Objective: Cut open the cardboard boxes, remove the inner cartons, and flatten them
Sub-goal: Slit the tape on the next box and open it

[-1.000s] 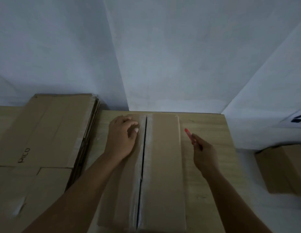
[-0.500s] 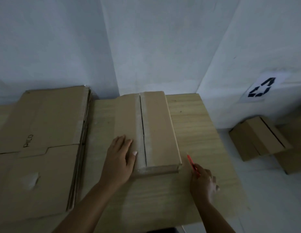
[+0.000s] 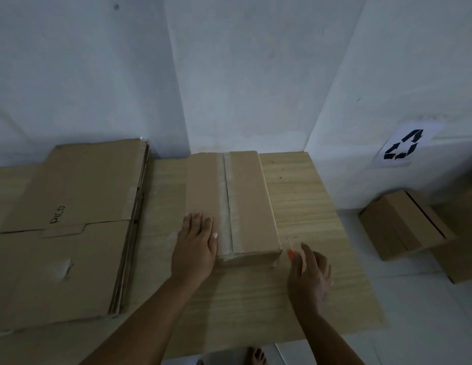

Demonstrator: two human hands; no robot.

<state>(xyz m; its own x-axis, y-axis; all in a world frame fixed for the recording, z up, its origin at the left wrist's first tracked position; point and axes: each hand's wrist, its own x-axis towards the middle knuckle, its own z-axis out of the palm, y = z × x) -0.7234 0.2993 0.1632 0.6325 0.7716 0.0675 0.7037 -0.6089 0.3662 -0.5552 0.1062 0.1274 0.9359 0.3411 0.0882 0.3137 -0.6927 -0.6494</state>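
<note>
The taped cardboard box [image 3: 229, 206] lay against the table's [image 3: 303, 196] far edge, the left hand [image 3: 195, 248] pressing flat, fingers straight, to steady it, while the right hand [image 3: 310, 277] pinched a red cutter [image 3: 291, 254] beside its near corner, apparently ready to slit the tape.

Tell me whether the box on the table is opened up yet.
Not opened: the box has both top flaps lying flat, though the tape looks slit along the seam. Left hand rests on it.
</note>
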